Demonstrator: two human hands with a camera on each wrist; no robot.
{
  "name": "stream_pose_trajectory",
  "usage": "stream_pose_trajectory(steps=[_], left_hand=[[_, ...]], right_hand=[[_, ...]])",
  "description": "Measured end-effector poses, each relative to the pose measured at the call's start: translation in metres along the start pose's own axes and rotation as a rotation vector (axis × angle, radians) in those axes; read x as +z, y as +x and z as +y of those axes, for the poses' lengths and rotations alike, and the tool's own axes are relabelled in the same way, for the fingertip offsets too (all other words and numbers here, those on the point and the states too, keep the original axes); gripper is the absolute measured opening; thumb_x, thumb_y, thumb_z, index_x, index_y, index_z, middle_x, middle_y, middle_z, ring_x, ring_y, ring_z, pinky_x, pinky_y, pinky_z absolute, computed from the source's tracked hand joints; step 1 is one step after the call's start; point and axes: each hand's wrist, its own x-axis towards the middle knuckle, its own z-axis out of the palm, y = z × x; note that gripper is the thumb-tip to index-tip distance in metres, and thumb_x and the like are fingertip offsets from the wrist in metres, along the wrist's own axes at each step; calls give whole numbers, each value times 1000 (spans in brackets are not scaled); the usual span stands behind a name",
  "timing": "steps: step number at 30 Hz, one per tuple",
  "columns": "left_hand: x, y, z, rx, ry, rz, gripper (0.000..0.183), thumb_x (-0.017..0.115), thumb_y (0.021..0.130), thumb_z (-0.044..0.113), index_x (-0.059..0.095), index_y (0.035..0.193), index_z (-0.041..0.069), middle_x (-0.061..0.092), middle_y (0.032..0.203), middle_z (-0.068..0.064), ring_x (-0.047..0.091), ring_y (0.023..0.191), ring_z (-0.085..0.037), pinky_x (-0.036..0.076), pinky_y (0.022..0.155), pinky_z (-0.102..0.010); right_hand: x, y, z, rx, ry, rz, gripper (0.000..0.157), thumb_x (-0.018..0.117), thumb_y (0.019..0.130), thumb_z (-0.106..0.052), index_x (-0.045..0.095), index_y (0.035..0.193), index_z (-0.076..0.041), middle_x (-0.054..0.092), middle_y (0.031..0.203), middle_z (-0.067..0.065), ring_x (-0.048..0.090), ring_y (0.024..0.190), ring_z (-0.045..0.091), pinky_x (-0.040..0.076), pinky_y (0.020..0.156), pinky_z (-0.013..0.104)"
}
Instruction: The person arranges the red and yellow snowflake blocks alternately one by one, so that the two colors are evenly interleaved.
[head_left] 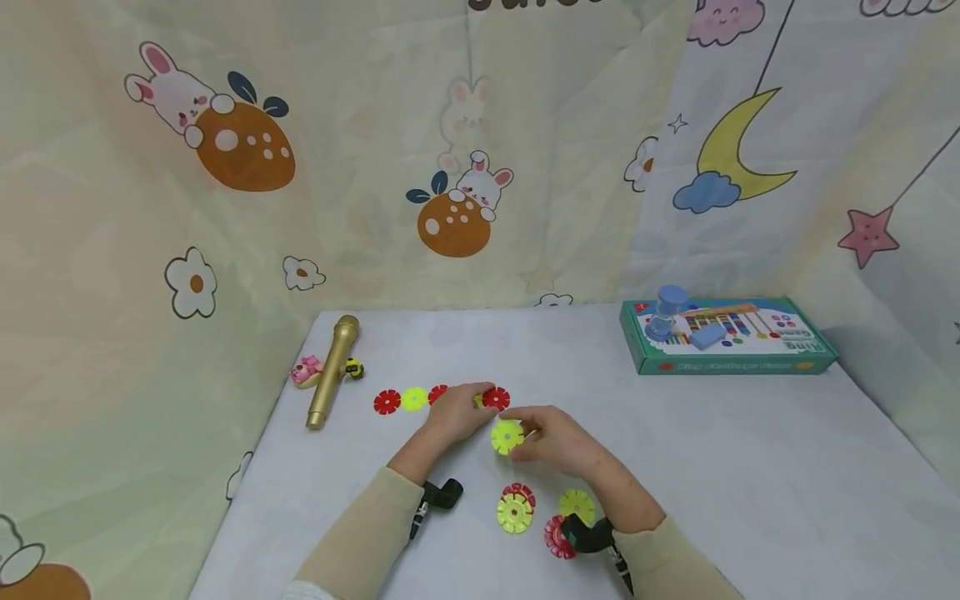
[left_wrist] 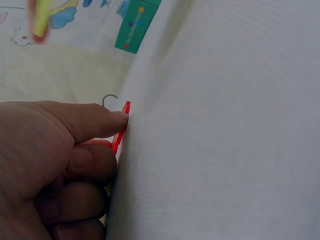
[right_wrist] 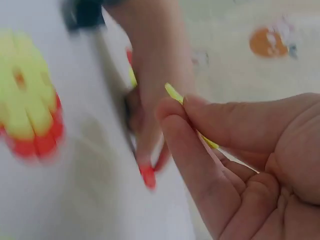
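A row of red and yellow notched plastic discs runs across the white table, with a red disc (head_left: 387,402) and a yellow disc (head_left: 414,399) at its left end. My left hand (head_left: 457,414) covers the row's middle. Its thumb and index finger pinch the red notched disc (head_left: 496,399) at the right end, low against the table; the thumb shows on this disc (left_wrist: 127,107) in the left wrist view. Just to the right, my right hand (head_left: 558,437) pinches a yellow notched disc (head_left: 507,437) between thumb and fingers, seen edge-on in the right wrist view.
Loose discs lie nearer me: a yellow disc (head_left: 516,513) over red, another yellow disc (head_left: 577,505) and a red disc (head_left: 558,537). A gold microphone-shaped tube (head_left: 332,372) lies back left beside small toys. Back right, a green box (head_left: 731,365) bears a blue hourglass (head_left: 666,313).
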Motion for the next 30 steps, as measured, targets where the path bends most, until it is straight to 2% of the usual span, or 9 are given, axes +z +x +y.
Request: stream_pose_trajectory(steps=[5,8,15,19,24,27,30], left_hand=[[2,0,-1,0,-9,-3,49,66,86,39,56,132,25,56,131,0,51,117,-22,44,91,-45],[4,0,-1,12,-3,-2,48,66,86,39,57,131,25,57,130,0,52,114,-22,45,90,-43],[3,1,0,2,20,-10,50,65,86,42,56,132,27,55,132,1,51,118,-22,44,92,-45],[0,1,-1,-8,25,-3,50,66,86,41,56,132,26,55,132,0,51,118,-23,45,91,-45],[-3,4,1,-22,3,-36,52,66,85,42,54,134,28,53,134,1,48,121,-22,44,92,-46],[-6,10,5,8,-13,-74,53,66,86,41,53,135,28,52,135,1,47,122,-22,43,94,-47],[-6,19,11,83,5,-123,52,68,85,38,55,134,26,54,133,2,47,120,-21,43,94,-44]], right_hand=[[-23,29,23,96,-75,157,50,76,79,-13,61,126,-14,58,97,3,52,85,20,48,71,31],[-29,45,36,109,-124,206,48,76,80,-13,60,125,-9,58,97,5,51,85,21,48,73,33],[-29,66,47,87,-210,216,51,78,78,-22,61,125,-11,56,96,6,49,86,22,44,72,34],[-28,68,48,120,-200,236,41,75,79,-17,64,118,-10,55,100,7,48,90,23,46,75,36],[-29,67,50,94,-193,228,31,73,81,-15,67,111,-10,56,104,7,49,93,23,46,81,38],[-30,68,51,83,-198,225,30,73,81,-15,68,110,-11,57,104,7,50,94,23,45,82,39],[-30,67,52,83,-195,227,29,73,81,-16,68,109,-11,56,105,7,50,94,23,45,82,38]])
